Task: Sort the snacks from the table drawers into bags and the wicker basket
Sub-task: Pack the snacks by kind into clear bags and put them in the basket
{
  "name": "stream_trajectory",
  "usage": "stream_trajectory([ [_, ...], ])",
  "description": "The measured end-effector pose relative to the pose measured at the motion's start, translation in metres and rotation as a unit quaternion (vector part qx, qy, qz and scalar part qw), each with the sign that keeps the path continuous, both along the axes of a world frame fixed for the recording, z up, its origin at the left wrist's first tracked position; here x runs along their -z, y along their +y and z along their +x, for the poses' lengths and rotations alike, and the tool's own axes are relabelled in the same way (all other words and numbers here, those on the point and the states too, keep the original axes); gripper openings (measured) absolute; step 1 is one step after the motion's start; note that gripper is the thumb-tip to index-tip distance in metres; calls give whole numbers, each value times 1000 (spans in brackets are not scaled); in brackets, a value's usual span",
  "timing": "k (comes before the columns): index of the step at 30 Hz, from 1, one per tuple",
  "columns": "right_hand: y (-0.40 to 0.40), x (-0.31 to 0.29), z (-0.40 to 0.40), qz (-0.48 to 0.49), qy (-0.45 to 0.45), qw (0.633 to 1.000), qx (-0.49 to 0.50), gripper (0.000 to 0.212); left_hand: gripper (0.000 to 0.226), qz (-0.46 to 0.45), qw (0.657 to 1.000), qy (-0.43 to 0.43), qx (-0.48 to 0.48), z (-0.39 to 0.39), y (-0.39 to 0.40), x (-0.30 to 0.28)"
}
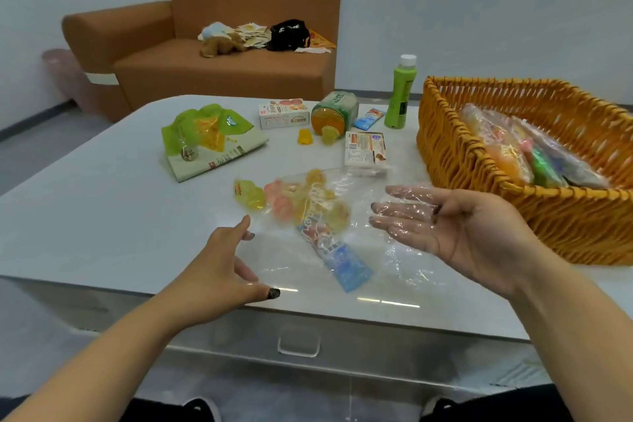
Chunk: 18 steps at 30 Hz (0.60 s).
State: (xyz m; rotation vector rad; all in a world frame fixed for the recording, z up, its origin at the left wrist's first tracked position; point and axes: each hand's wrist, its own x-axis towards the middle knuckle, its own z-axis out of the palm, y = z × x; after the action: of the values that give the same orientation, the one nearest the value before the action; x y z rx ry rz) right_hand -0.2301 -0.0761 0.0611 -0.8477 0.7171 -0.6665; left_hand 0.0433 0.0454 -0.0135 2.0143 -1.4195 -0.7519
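Since you are filling it: the clear bag (329,216) lies near the table's (102,216) front edge.
Right hand (455,226): your flat fingers are inside the bag's mouth, likely to hold it wide.
Left hand (226,260): fingers loose, holding nothing, just beside the bag.
Basket (479,161): right edge, already holding packed bags.

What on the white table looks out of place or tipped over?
The jar with the orange lid lies on its side near the far edge of the white table, while the green bottle with a white cap beside it stands upright. One yellow jelly cup sits outside the clear plastic bag.
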Motion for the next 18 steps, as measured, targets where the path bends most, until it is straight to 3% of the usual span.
stream_trajectory([
  [6,11,9,15,-29,-1,970,-242,61,116,-4,1000,-1,6,6,8,5],
  [8,20,16,28,-64,5,965,-254,59,111,-9,1000,0,7,7,8,6],
  [10,31,29,45,-203,99,947,-229,47,104,-20,1000,0,5,6,7,7],
  [11,35,37,52,-317,180,907,-212,39,101,-28,1000,2,6,5,6,7],
  [12,38,46,58,-423,254,844,-211,36,98,-38,999,6,9,4,6,7],
  [14,45,59,67,-555,343,717,-243,49,92,-48,998,25,25,0,7,5],
  [16,51,67,76,-587,379,664,-266,56,89,-33,997,54,50,-5,8,3],
  [18,53,73,84,-606,374,650,-264,56,92,-17,994,69,87,-8,8,3],
])
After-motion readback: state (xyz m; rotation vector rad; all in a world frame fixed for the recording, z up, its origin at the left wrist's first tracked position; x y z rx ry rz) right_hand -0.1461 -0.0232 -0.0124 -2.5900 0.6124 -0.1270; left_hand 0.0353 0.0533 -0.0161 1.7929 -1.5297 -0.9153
